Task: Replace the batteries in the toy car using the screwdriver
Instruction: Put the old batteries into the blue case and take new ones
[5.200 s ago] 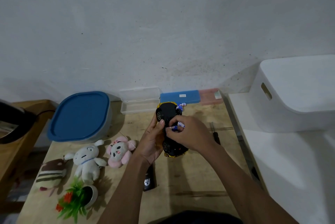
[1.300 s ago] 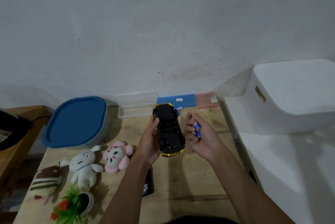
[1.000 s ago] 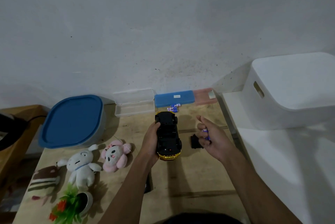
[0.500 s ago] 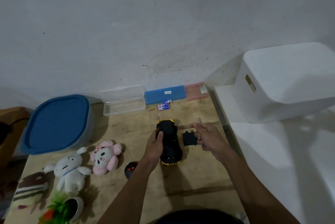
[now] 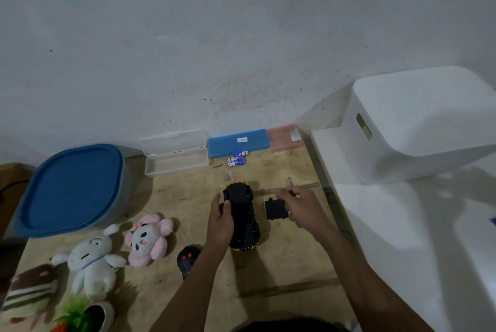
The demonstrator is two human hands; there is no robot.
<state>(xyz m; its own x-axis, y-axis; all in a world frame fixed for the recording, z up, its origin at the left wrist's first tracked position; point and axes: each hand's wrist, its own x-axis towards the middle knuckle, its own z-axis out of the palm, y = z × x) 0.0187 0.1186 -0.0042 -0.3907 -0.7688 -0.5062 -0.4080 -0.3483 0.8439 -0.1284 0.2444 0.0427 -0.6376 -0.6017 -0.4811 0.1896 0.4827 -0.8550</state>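
The toy car, black underside up with a yellow body, lies on the wooden table. My left hand grips its left side, thumb on the chassis. The black battery cover lies just right of the car. My right hand hovers at the cover's right edge with fingers curled round a small battery; only a pale end shows. The screwdriver's metal tip pokes out beyond that hand; its handle is hidden. Loose blue batteries lie near the back wall.
A black remote sits by my left forearm. Plush toys and a small plant pot fill the left front. A blue-lidded tub, clear case, blue case and pink case line the back. A white bin stands right.
The car was lowered from the air onto the table. My right hand pulled a battery away from it and moved down to the cover beside the car.
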